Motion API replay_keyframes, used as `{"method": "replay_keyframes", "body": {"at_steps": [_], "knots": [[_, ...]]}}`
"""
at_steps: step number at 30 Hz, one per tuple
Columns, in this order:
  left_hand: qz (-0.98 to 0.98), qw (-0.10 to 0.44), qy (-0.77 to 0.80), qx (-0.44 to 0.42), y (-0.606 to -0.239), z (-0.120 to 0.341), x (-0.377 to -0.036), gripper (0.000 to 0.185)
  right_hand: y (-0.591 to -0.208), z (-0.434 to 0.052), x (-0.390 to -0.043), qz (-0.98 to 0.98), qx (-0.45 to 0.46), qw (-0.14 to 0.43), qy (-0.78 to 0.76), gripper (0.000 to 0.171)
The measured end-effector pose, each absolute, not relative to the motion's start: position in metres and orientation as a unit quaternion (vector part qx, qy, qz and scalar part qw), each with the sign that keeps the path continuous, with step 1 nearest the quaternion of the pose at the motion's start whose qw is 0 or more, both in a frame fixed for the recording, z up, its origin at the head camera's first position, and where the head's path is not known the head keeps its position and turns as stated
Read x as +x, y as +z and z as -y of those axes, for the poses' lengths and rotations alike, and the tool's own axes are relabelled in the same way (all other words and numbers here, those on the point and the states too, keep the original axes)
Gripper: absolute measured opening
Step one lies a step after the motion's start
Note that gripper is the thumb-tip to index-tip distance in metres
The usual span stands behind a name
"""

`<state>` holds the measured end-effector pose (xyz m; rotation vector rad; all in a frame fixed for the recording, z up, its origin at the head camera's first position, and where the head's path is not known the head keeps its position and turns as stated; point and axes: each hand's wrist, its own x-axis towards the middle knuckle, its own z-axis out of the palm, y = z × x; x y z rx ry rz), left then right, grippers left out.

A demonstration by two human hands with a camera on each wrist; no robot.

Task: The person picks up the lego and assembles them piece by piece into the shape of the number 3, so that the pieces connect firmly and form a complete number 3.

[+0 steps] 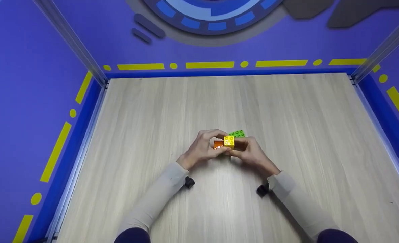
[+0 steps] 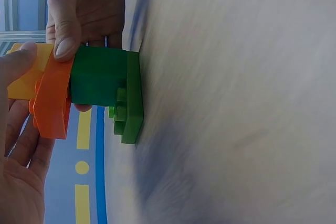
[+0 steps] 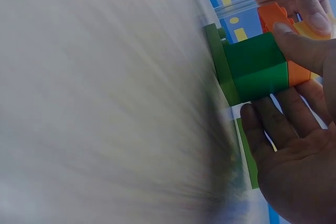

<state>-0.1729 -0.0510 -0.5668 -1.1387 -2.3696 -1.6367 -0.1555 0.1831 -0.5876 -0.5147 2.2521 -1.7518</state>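
Brick stack: a small pile of toy building bricks stood near the middle of the wooden counter (image 1: 287, 135), held between both hands.
Order of the stack: a flat green plate (image 2: 132, 98) lay on the counter, a dark green brick (image 2: 98, 75) sat on it, an orange piece (image 2: 52, 98) came next, and a yellow brick (image 1: 229, 141) was on top, studs up.
Left grip: I saw my left hand (image 1: 203, 146) curled round the upper bricks, with a fingertip on the yellow brick's corner and the palm close under the orange piece.
Right grip: my right hand (image 1: 250, 152) pinched the stack from the other side, its thumb (image 2: 65, 24) pressing where orange met dark green and the fingers (image 3: 268, 124) wrapped behind.
Fit of the orange piece: in the left wrist view it looked tilted and stuck out past the dark green brick, so I judged it not fully seated.
Risk, skewed press: pushing down while it sat crooked could have jammed the studs or popped the yellow brick off.
Risk, base: the plate was only resting on the counter, so a sideways squeeze could have slid or tipped the whole stack.
Limits: the counter was blurred in both wrist views, so I could not tell how flat the plate lay.
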Motion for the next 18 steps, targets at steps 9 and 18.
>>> {"method": "replay_keyframes", "body": {"at_steps": [9,18], "knots": [[0.777,0.022,-0.523,-0.349,-0.564,0.054,-0.171,0.038,-0.588,-0.182,-0.157,-0.772,-0.183,0.114,-0.598,0.041],[0.781,0.043,-0.525,-0.335,-0.576,0.059,-0.165,0.049,-0.59,-0.183,-0.156,-0.778,-0.19,0.105,-0.59,0.041]]}}
